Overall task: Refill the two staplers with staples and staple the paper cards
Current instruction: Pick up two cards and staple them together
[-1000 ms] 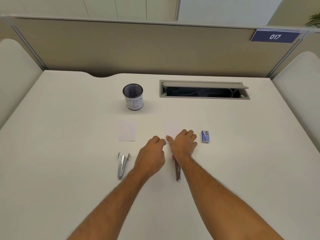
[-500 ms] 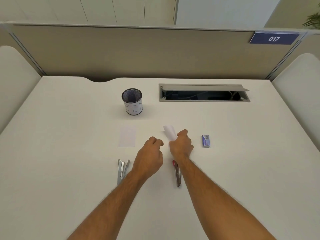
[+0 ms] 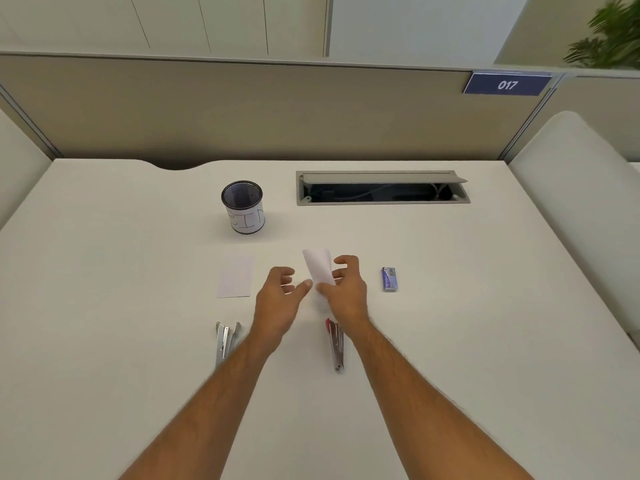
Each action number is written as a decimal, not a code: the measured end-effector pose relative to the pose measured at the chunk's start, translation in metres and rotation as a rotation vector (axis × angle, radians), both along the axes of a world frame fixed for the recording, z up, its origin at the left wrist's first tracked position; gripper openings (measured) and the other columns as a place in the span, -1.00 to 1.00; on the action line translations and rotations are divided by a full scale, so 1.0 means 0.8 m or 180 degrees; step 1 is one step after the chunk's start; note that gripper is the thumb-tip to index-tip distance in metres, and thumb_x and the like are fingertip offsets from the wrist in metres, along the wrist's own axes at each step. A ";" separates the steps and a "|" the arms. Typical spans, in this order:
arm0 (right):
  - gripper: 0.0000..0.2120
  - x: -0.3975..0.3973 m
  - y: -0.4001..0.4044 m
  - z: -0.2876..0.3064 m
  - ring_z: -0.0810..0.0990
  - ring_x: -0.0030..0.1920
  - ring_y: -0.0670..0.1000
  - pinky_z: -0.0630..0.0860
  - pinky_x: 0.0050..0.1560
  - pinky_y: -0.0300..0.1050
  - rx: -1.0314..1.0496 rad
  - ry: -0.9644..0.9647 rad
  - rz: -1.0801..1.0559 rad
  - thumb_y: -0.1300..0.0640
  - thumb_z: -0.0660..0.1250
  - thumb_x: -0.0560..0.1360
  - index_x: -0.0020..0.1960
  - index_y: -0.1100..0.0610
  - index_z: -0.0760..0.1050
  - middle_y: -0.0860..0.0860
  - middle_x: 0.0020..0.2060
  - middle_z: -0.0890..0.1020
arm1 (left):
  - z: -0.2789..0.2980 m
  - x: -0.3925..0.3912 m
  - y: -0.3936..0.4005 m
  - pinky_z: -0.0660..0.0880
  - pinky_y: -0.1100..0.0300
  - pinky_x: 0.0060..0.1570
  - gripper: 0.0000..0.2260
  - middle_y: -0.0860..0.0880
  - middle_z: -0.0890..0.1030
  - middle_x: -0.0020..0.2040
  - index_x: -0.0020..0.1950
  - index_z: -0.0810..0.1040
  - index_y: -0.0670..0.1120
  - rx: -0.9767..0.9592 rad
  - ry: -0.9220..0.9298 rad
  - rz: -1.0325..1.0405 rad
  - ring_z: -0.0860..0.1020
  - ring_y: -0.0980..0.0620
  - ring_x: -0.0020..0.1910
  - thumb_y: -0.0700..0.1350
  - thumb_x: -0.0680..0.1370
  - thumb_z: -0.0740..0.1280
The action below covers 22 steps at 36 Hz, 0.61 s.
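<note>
Wide pale tabletop (image 3: 104, 341), and the mesh pen cup (image 3: 243, 206) is our landmark, standing toward the back. To the right of the cup, a cable hatch (image 3: 381, 188) lies propped open; behind it all runs the beige partition (image 3: 242, 109) with a blue plate (image 3: 506, 84) reading "017".

Now the action, in front of the cup. The right hand (image 3: 346, 289) has one paper card (image 3: 318, 266) lifted off the surface, tilted up on end, thumb and fingertips pinching its lower part — that grip is holding the card. The left hand (image 3: 277, 299) sits just beside it, fingers loosely spread, thumb tip close to the card's lower edge; I can't tell whether it touches. Its grip holds nothing.

The second card (image 3: 235, 280) lies flat, just in front of the cup. Further forward, an opened steel stapler (image 3: 225, 342) lies to the left, and a second stapler (image 3: 335, 344) with a red tip lies beneath the right wrist. Off to the right, well apart from the cup, a small blue staple box (image 3: 389, 278); its print is too small to read.

That card looks light and thin, likely to flex, so I'd say an edge pinch is the way to take it. The staplers look rigid metal, best taken round the body.

Writing on the cup's white band? Hand-drawn letters, possibly "BIN".
</note>
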State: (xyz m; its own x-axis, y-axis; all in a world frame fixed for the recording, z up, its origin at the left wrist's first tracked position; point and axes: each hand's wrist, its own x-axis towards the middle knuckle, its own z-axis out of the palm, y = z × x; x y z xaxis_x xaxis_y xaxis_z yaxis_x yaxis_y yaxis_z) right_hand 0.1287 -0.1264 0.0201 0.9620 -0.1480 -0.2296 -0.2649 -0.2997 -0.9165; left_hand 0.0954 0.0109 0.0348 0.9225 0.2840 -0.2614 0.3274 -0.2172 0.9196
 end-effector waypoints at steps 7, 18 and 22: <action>-0.36 -0.021 -0.006 0.022 0.69 -0.07 -0.02 0.57 -0.19 -0.16 0.0658 0.0053 0.0177 0.21 0.54 0.38 0.28 -0.19 0.30 -0.09 0.08 0.61 | 0.018 0.010 -0.008 0.55 0.05 0.07 -0.62 -0.06 0.69 0.04 0.30 0.41 -0.03 -0.0755 0.0057 0.0116 0.63 -0.05 0.04 -0.04 0.57 0.48; -0.30 -0.037 -0.031 0.037 0.72 0.07 0.18 0.68 -0.06 0.10 0.1723 0.0483 0.0104 0.26 0.57 0.37 0.37 -0.10 0.33 0.16 0.09 0.69 | 0.027 0.001 -0.017 0.50 0.00 -0.08 -0.73 -0.09 0.61 -0.19 0.14 0.43 -0.02 -0.0652 -0.0160 -0.0036 0.57 -0.09 -0.19 -0.25 0.56 0.45; -0.42 -0.039 -0.044 0.042 0.74 -0.08 0.13 0.68 -0.12 0.05 0.1699 0.0473 -0.0010 0.34 0.55 0.40 0.30 0.00 0.43 0.22 0.01 0.70 | 0.030 -0.006 -0.013 0.48 0.03 -0.13 -0.73 -0.24 0.65 -0.10 0.05 0.43 0.05 -0.0466 -0.0234 -0.0134 0.55 -0.06 -0.21 -0.23 0.55 0.46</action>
State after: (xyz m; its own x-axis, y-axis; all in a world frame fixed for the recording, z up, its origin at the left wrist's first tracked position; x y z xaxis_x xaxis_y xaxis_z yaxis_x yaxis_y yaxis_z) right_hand 0.0977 -0.1615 0.0534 0.9132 0.0233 -0.4068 -0.4031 0.1971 -0.8937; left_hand 0.0908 0.0002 0.0587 0.9510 0.2085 -0.2285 0.2515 -0.0913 0.9635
